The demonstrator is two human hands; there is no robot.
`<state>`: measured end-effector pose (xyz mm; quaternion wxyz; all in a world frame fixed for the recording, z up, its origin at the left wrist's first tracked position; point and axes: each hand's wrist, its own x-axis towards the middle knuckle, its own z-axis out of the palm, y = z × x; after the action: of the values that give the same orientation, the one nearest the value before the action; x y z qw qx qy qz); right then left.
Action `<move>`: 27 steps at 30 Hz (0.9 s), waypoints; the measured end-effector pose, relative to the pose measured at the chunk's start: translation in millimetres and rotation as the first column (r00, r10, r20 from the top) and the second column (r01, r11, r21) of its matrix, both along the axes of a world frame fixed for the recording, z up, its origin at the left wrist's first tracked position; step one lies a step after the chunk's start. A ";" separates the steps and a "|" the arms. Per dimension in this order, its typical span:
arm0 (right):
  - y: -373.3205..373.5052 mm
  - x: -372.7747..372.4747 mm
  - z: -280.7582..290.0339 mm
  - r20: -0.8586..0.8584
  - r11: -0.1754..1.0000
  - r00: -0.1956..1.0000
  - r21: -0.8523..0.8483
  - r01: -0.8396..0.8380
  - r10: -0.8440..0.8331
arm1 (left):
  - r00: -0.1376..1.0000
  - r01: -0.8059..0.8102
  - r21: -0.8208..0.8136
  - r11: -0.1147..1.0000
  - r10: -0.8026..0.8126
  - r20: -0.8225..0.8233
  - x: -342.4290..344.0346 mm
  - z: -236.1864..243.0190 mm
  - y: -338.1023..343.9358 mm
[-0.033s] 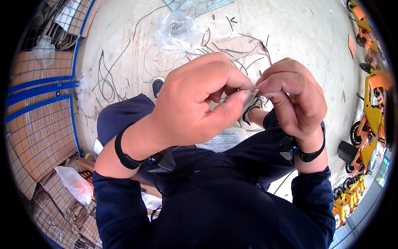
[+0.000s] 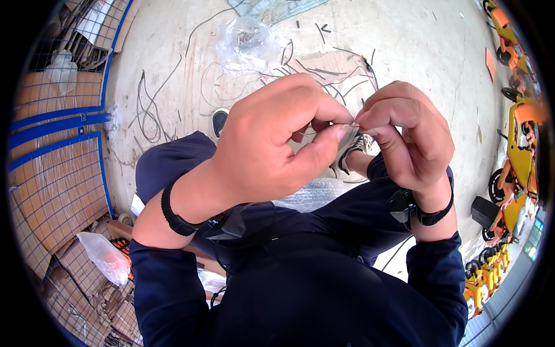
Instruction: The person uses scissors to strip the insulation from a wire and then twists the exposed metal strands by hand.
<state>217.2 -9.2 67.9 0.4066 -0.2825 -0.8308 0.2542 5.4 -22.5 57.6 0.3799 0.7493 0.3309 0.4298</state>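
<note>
My left hand (image 2: 272, 141) is closed in a pinch, thumb tip against forefinger. Opposite it, my right hand (image 2: 413, 130) also pinches, and the two sets of fingertips almost meet. Between them shows a short bit of thin reddish wire (image 2: 355, 125), its ends hidden by the fingers. Beyond my right hand, a dark and red cable (image 2: 370, 70) lies on the floor. Both wrists carry black straps with small dark boxes.
Loose dark wires (image 2: 149, 113), a clear plastic bag (image 2: 245, 43) and a torn cardboard piece (image 2: 332, 62) lie on the concrete floor. A blue mesh cage (image 2: 55, 127) with cardboard stands left. Yellow and orange wheeled machines (image 2: 520, 139) line the right. Bubble wrap (image 2: 315, 194) lies between my legs.
My right hand has shifted very slightly to the left. My left hand keeps its place and its pinch.
</note>
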 end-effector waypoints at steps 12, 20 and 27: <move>-7.6 0.7 -5.2 -0.101 0.902 0.994 -0.431 -0.018 -0.029 | 0.998 -0.058 0.085 0.995 0.060 -0.018 4.7 -4.0 -0.3; -12.1 -5.1 -5.3 -0.167 0.760 0.979 -0.649 -0.019 -0.118 | 0.992 -0.104 0.065 0.992 0.109 -0.070 5.6 -4.5 -1.9; -14.3 -5.1 -5.1 -0.083 0.789 0.987 -0.612 0.056 -0.135 | 0.972 -0.181 0.133 0.974 0.198 -0.126 9.5 -1.1 -4.7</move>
<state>212.1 -23.6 62.8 0.3570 -0.4237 -0.6631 0.5033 14.9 -27.2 56.5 0.2671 0.7638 0.4001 0.4303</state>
